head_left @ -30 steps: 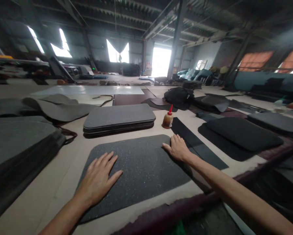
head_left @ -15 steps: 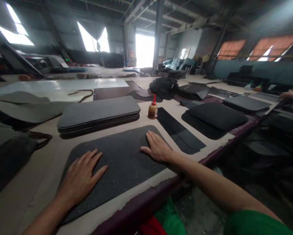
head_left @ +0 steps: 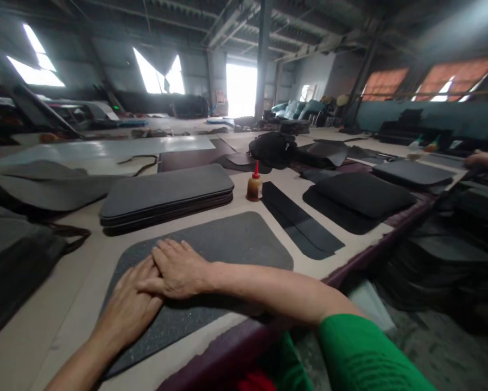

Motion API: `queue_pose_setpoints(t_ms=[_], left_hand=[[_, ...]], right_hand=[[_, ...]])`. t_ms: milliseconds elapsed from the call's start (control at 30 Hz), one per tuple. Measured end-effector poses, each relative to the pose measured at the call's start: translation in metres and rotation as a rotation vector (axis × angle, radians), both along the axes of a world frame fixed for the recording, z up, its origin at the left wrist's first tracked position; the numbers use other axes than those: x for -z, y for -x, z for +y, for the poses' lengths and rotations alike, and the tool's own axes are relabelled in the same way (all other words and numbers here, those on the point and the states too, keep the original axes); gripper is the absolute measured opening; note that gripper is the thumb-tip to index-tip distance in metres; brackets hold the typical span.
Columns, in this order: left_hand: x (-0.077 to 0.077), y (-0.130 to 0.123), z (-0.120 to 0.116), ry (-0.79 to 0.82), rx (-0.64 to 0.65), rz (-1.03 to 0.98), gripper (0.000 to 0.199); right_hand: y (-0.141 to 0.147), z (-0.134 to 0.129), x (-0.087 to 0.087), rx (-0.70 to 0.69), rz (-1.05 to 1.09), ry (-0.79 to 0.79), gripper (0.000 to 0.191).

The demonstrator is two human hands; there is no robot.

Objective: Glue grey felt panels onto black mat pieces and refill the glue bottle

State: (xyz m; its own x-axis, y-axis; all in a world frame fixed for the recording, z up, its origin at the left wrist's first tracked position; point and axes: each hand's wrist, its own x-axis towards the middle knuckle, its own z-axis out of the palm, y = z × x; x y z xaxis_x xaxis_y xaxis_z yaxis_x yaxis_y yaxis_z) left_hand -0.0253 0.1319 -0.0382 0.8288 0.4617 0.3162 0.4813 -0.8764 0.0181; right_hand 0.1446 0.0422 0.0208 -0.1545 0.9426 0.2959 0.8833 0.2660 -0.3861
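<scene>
Beneath the fingers [head_left: 168,247], the mat [head_left: 239,239] is laid on the counter [head_left: 81,274]; the stack [head_left: 168,190] is placed just beyond them. The left hand [head_left: 127,304] is overlapped by the right hand [head_left: 181,271], visible fingers extended, nothing grasped. Smoothing or pressing appears in hand; level palm pressure would next be required.

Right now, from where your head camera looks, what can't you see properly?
All in the head view:
Left hand: fingers partly hidden under the right hand.
Dark grey flat sheet with rounded corners: partly covered by both hands and the right forearm.
Squat amber bottle with pointed red tip: label too small and blurred to read.
Another person's hand: blurred, cut off by the right edge.
Bright white doorway: glare hides what's outside.
</scene>
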Motion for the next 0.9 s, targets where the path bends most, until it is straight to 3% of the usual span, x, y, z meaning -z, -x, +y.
queue_pose_setpoints(t_ms=[100,233,367,600,700,800,900], left_hand=[[-0.002,-0.001,-0.005,-0.002,-0.088,0.024,0.067],[-0.011,-0.008,-0.017,-0.01,-0.258,0.11,0.072],[-0.02,-0.013,-0.022,0.004,-0.339,0.207,0.073],[-0.026,-0.013,-0.029,0.064,-0.352,0.215,0.072],[-0.03,-0.014,-0.03,0.076,-0.355,0.214,0.073],[-0.038,-0.021,-0.025,0.128,-0.354,0.247,0.074],[-0.047,-0.032,-0.013,0.142,-0.244,0.232,0.07]], right_hand=[[-0.015,0.031,0.01,0.094,-0.029,0.149,0.077],[-0.072,0.036,0.018,0.355,-0.135,0.178,0.082],[-0.124,0.01,0.025,0.512,-0.148,0.211,0.087],[-0.2,-0.06,0.026,0.83,-0.174,0.184,0.087],[-0.204,-0.084,0.023,0.772,-0.191,0.113,0.077],[-0.177,-0.1,0.026,0.522,-0.203,0.067,0.069],[-0.146,-0.104,0.031,0.268,-0.201,0.074,0.075]])
